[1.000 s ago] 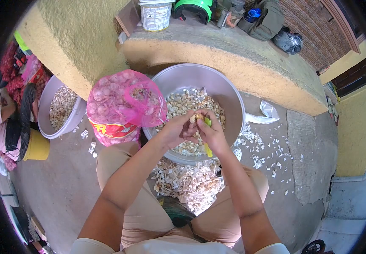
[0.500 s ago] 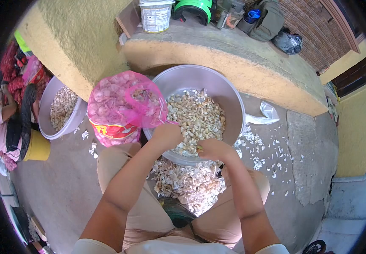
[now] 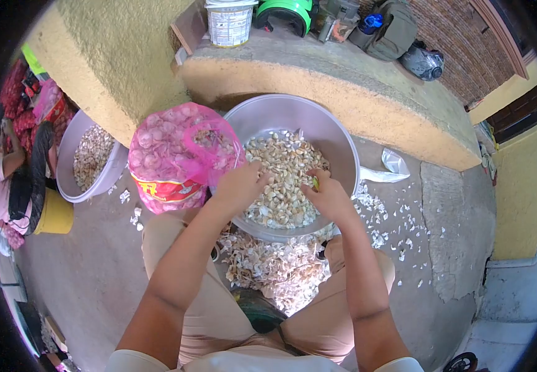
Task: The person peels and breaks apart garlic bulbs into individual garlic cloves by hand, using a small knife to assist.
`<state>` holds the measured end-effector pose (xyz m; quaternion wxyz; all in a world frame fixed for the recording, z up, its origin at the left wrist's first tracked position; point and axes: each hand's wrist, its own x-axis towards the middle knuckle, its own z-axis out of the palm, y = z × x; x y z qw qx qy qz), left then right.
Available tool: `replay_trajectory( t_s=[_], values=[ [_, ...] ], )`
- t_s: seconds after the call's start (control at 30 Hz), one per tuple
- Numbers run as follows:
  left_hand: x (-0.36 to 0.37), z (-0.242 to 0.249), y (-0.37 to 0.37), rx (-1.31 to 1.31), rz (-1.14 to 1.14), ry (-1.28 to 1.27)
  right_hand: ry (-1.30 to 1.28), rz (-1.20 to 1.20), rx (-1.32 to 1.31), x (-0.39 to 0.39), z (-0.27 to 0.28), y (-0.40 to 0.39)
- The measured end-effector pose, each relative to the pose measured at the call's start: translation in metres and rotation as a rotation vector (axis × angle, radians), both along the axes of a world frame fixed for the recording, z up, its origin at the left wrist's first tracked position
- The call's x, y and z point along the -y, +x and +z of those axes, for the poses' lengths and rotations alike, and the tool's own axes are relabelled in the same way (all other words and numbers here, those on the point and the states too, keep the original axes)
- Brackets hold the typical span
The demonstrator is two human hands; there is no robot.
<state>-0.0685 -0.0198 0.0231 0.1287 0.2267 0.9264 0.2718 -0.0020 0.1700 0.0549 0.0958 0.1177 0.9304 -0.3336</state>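
A large grey-lilac tub [image 3: 343,133] holds a heap of loose garlic cloves [image 3: 284,186]. My left hand [image 3: 238,186] is over the tub's left side, its fingers apart at the cloves and nothing visible in them. Over the right side of the heap, my right hand [image 3: 331,199] is closed around a small yellow-green thing [image 3: 315,183], mostly hidden by the fingers. A pink mesh bag [image 3: 163,139] of whole garlic bulbs leans against the tub, close to my left forearm.
Papery garlic skins [image 3: 274,266] are piled between my legs, with more scattered on the floor at right. A second tub of cloves [image 3: 91,158], a yellow bucket [image 3: 55,212] and another person [image 3: 4,186] are at left. Behind runs a concrete ledge [image 3: 330,93] bearing a white bucket [image 3: 228,25].
Both hands have moved forward from the tub's near edge, further over the cloves. My left hand's fingers have opened out. The yellow-green thing stays in my right hand.
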Motion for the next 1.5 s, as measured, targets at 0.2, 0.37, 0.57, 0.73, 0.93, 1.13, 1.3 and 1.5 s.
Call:
replay_trajectory(
  t_s=[0.2,0.37,0.57,0.73,0.93,1.13,1.3,1.5],
  values=[
    [0.065,0.034,-0.005,-0.111,0.195,0.187,-0.065,-0.015,-0.03,0.0,0.009,0.004],
    [0.139,0.063,-0.006,-0.198,0.511,0.322,0.032,0.025,-0.135,-0.009,0.003,0.005],
    [0.212,0.04,0.023,-0.17,0.72,0.171,0.018,-0.019,-0.276,-0.011,0.012,0.005],
    [0.279,-0.002,0.034,-0.221,0.803,0.218,-0.013,0.084,-0.267,-0.014,0.018,-0.003],
    [0.269,0.002,0.026,-0.299,0.662,0.411,-0.202,0.017,-0.001,0.004,0.029,-0.014],
    [0.163,0.013,-0.007,-0.19,0.174,0.432,-0.007,0.2,-0.144,0.005,0.007,-0.026],
    [0.085,-0.021,-0.068,0.038,-0.101,-0.081,0.022,0.332,-0.103,0.02,0.009,-0.035],
    [0.053,-0.098,-0.128,-0.059,-0.032,-0.295,-0.027,0.404,-0.093,0.033,0.006,-0.045]
  ],
)
